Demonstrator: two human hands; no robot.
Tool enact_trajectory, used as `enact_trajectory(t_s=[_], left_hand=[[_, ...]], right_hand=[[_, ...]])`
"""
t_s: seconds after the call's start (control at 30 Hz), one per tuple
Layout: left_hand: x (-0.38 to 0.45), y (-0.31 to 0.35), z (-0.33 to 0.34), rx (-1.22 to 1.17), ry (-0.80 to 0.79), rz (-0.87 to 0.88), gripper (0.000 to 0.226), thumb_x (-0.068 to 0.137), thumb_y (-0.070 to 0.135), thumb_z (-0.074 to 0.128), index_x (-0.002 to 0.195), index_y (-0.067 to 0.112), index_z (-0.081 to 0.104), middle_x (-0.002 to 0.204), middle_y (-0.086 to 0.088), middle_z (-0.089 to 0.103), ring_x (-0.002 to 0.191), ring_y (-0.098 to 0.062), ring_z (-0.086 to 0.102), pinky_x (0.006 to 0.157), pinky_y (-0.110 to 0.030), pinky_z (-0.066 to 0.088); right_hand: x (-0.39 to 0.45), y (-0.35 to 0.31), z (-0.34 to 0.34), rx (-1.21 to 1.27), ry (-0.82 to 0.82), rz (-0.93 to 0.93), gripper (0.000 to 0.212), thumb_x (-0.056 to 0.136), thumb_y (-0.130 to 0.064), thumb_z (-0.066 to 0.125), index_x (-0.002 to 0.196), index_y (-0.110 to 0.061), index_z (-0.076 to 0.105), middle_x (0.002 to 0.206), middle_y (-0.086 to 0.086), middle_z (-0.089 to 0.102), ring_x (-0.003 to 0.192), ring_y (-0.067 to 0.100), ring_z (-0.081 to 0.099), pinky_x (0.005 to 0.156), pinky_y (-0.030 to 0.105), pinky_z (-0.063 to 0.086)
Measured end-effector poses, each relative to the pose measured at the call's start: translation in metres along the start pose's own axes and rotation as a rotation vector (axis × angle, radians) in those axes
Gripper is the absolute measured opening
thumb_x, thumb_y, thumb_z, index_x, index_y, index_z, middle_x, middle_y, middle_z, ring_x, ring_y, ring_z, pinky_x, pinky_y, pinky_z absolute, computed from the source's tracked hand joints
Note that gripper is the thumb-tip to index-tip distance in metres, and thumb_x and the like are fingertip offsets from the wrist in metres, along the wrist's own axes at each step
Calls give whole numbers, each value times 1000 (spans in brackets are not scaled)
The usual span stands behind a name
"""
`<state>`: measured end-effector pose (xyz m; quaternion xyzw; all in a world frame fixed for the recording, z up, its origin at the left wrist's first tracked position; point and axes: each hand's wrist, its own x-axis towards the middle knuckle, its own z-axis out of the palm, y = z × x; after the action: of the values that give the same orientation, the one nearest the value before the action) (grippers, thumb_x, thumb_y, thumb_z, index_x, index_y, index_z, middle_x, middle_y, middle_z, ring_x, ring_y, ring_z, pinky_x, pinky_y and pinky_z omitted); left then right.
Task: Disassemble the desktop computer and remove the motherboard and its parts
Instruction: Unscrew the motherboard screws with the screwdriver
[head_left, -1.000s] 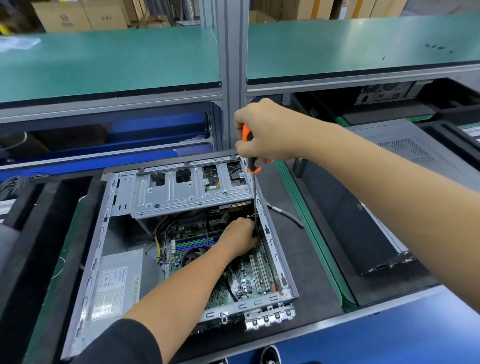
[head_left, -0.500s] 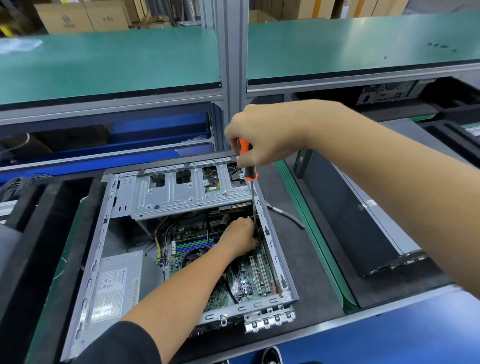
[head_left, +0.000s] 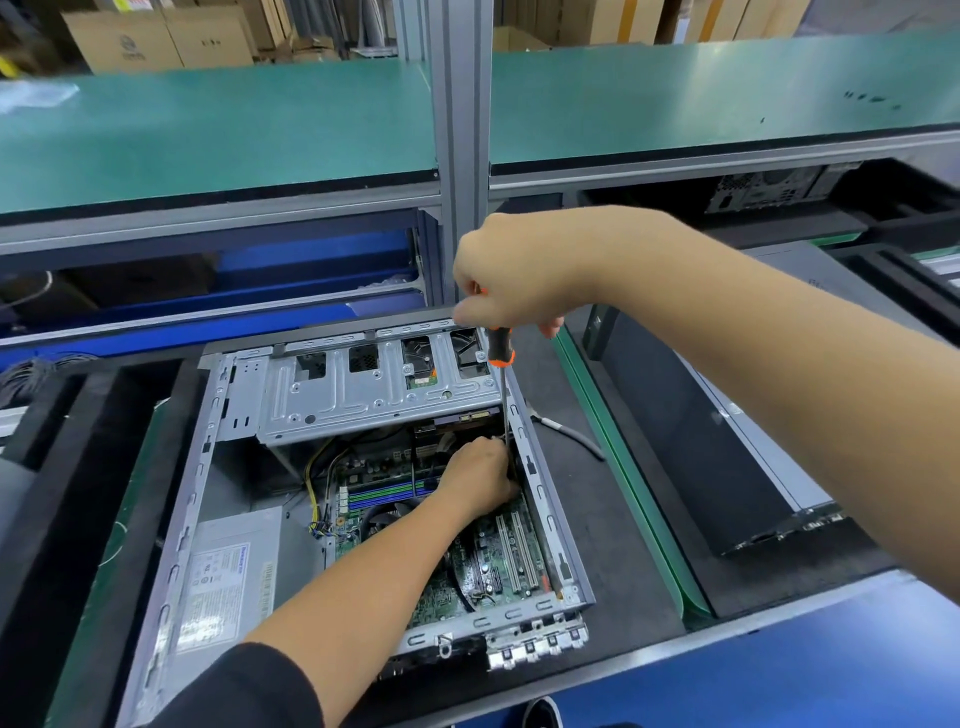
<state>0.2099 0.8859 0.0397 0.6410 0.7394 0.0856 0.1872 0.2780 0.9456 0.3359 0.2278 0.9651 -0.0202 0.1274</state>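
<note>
So the desktop case (head_left: 363, 493) lies on its side on the table (head_left: 623, 545), side panel off, with the motherboard (head_left: 483, 566) bolted flat to the floor of it. The right hand (head_left: 519, 280) has its grip curled tight round the orange-and-black screwdriver (head_left: 500, 348), shaft running straight down into the far right corner. The left hand (head_left: 480, 475) is down there too, fingers bent at the tip, probably steadying it on a screw, though I can't see the screw itself.

The board looks thin, stiff and fragile, so I'd lift it by the bare edges, not the slots or heatsink. The power supply (head_left: 228, 577) looks like the heavy bit.
</note>
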Motion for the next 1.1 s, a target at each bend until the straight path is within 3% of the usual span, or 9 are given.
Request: enact_trajectory(t_s=[0.13,0.27,0.43,0.53,0.63,0.77,0.93,1.03,1.1], left_hand=[[-1,2,1,-17,32,-30,34,83,34,67,99,5,61,94,-14,62,87,-35,58,61,-33,38],[-4,4,3,-38,44,-66,30,83,30,68,93,3,60,81,-10,52,83,-36,57,59,-34,37],[-3,7,3,-58,44,-105,29,82,29,68,87,2,59,77,-10,52,79,-36,57,58,-35,37],[-4,6,2,-67,38,-107,28,83,29,68,89,2,61,80,-13,57,79,-36,58,58,-34,38],[-6,4,0,-78,26,-100,28,84,28,68,93,3,62,87,-16,62,81,-37,59,60,-35,41],[-7,3,-2,-102,-9,-79,26,84,25,66,97,2,62,92,-18,62,85,-37,59,66,-38,49],[-7,4,-6,-89,-26,-59,27,83,26,68,94,2,60,91,-16,61,84,-35,58,64,-37,46],[-8,5,-6,-56,-10,-23,30,83,31,68,91,2,63,86,-16,60,79,-37,57,59,-34,40],[-8,5,-5,-45,-4,-13,31,83,33,68,89,3,64,83,-15,60,76,-37,57,58,-34,39]], right_hand=[[-6,2,-5,-19,6,-119,7,89,-20,60,96,-18,59,81,-7,61,74,13,58,56,27,40],[-12,8,-7,91,-18,-162,20,83,-15,62,100,-23,57,92,-9,57,80,12,55,65,32,47],[-8,5,5,5,192,99,42,98,-52,42,85,-12,46,74,1,45,67,24,50,53,32,30],[-3,-2,9,-17,194,118,41,100,-39,43,71,-11,38,65,4,46,56,19,47,47,28,25],[-3,-6,2,16,50,40,30,97,-34,50,84,-8,55,54,5,62,55,17,61,46,25,31],[-3,-5,-3,-17,-3,-27,6,90,-13,55,95,-16,57,85,5,68,76,18,61,53,28,37],[-4,-1,-9,148,-95,-65,15,84,-5,56,87,-20,60,89,2,67,76,22,65,56,29,43],[-3,4,-6,197,-47,-50,2,87,-21,61,88,-19,60,88,3,68,79,23,67,62,33,49],[-2,7,0,161,50,-6,24,93,-43,56,88,-19,54,81,2,69,71,19,68,58,30,45]])
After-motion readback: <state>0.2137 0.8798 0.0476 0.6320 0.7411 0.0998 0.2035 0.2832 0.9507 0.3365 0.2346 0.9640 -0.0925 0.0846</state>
